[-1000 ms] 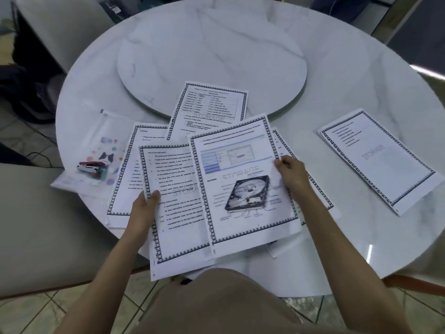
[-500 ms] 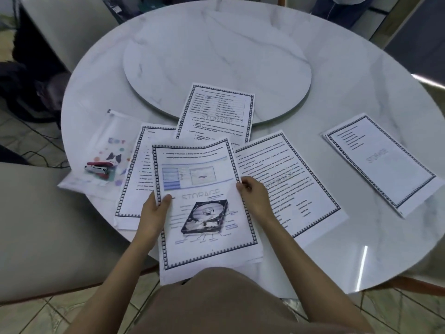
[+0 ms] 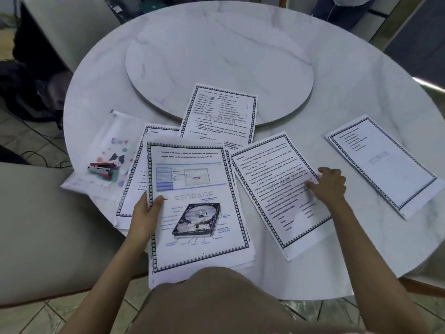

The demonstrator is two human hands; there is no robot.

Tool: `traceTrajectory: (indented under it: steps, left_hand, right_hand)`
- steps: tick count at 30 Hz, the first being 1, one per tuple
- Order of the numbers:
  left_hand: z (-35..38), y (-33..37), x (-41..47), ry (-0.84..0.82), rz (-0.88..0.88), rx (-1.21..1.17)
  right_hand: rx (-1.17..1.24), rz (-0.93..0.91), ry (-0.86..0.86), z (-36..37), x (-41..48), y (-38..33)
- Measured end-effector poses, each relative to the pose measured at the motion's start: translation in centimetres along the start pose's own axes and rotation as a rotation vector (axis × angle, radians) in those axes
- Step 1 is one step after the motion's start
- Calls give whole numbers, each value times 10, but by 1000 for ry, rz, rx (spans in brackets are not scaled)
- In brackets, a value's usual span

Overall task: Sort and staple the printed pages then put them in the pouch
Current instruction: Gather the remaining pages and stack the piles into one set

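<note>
A person's left hand (image 3: 145, 213) grips the left edge of a stack of printed pages (image 3: 199, 179) at the near rim of a round marble table (image 3: 337, 75). The top sheet, framed in a black-and-white border, bears a grey "STORAGE" watermark and a hard-drive picture. The right hand (image 3: 330, 186) pinches the right edge of a text page (image 3: 272, 196) just beside the stack. A red stapler (image 3: 101, 168) lies on the translucent pouch (image 3: 115, 143) at left.
</note>
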State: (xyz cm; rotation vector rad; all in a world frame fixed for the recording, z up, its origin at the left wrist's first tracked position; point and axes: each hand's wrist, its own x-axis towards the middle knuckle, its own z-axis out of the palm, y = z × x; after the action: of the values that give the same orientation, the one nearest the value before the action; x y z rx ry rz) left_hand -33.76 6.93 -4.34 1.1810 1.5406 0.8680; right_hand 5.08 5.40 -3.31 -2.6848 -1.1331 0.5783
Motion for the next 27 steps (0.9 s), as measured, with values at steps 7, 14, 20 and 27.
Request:
traceTrajectory:
  steps: [7,14,20,27]
  left_hand:
    - [1,-6,5,29,-37,-11]
    - [5,-6,7,45,-63,-29]
    - [7,-8,5,48,-68,-29]
    - [8,-10,5,56,-76,-21]
  right_hand:
    - [-10,15,-42,9,2,12]
    - [291,-143,66,2,-1,21]
    - [486,-162,114,-17,-11,23]
    - [616,-132,110,-24,-14,25]
